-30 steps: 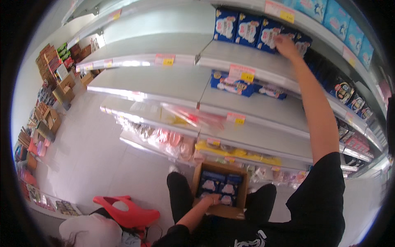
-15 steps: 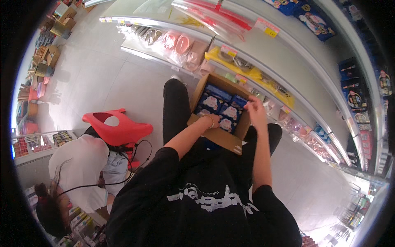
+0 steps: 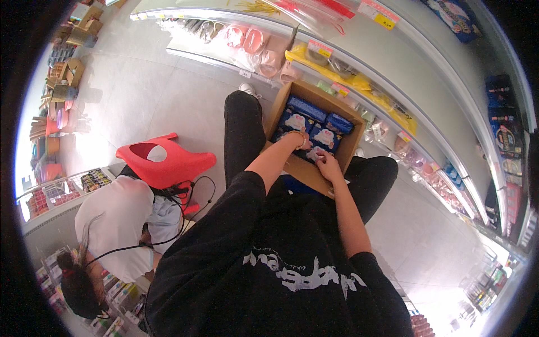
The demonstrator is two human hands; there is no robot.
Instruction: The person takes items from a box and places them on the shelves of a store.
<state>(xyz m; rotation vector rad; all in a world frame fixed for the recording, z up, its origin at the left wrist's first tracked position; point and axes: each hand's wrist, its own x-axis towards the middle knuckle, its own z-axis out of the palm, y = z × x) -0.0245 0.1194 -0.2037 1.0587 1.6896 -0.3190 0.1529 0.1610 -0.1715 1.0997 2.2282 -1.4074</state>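
An opened cardboard carton (image 3: 310, 172) sits between my knees, tilted toward me. Blue packets (image 3: 296, 120) with pale printed patches fill it in rows. My left hand (image 3: 304, 142), with a bracelet at the wrist, reaches into the carton over the near packets; its fingers are mostly hidden among them. Close beside it, my right hand (image 3: 327, 164) is inside the near right part of the carton. Its thumb and fingertips are drawn together on the top of a near blue packet, which is partly covered by both hands.
Shelves (image 3: 387, 78) with pink slippers (image 3: 254, 41) and yellow-wrapped goods curve along the far and right sides. A red plastic stool (image 3: 174, 165) stands at left, beside a crouching person in white (image 3: 115, 224). A black cable (image 3: 126, 247) hangs near that person.
My right hand has come down from the carton's right edge to the packets beside my left hand. My left hand has shifted deeper into the carton. The view has moved slightly.
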